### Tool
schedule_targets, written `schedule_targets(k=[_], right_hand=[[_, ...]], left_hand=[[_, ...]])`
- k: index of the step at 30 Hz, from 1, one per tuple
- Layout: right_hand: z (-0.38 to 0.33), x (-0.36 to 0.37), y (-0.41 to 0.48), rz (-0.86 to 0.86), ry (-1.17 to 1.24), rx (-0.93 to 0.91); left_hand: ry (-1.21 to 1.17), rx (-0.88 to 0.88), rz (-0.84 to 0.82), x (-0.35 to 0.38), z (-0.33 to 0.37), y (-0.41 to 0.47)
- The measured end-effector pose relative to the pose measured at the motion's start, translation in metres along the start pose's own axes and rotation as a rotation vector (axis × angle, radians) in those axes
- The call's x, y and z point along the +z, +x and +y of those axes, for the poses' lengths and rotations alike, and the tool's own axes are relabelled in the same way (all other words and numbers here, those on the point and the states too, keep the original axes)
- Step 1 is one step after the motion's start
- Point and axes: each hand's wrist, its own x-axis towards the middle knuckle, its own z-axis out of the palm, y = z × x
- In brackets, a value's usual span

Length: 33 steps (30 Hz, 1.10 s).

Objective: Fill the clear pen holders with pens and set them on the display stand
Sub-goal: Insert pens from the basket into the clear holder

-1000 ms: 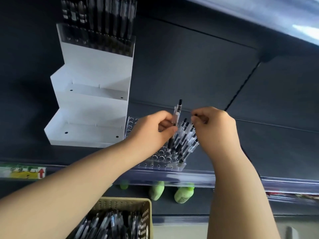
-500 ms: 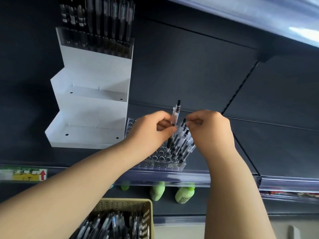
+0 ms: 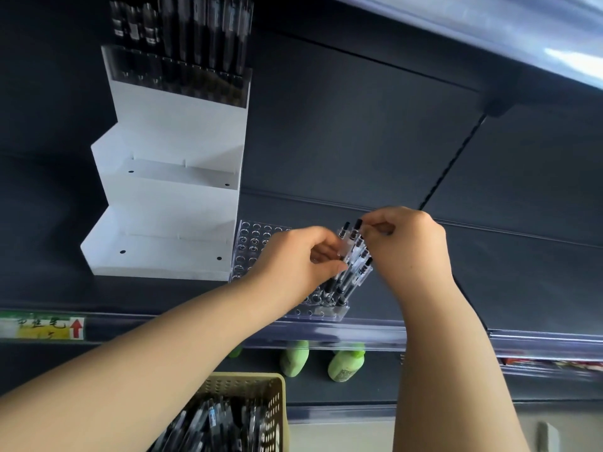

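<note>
A clear pen holder with rows of round holes lies on the dark shelf, right of the white stepped display stand. Several clear pens with black tips stand in its right end. My left hand holds pens by their barrels over the holder. My right hand pinches the black top of one pen. A filled holder of dark pens sits on the stand's top step; the two lower steps are bare.
A beige perforated basket full of loose pens is below my left arm. Green bottles stand on the shelf underneath. A yellow price label with a red arrow marks the shelf's front rail. Another shelf overhangs at upper right.
My right hand moved left to my left hand and now pinches a pen top beside it. The tall pen in my left hand sits lower, among the others.
</note>
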Motion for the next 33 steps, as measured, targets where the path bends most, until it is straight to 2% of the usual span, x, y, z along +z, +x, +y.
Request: schedule_targets(k=[13, 26, 33], right_hand=[[0.004, -0.003, 0.0, -0.023, 0.032, 0.009], [0.005, -0.006, 0.002, -0.009, 0.036, 0.009], [-0.013, -0.008, -0.008, -0.044, -0.024, -0.08]], left_hand=[[0.083, -0.062, -0.063, 0.012, -0.009, -0.004], [0.144, -0.083, -0.014, 0.011, -0.013, 0.0], [0.337, -0.018, 0.006, -0.018, -0.008, -0.006]])
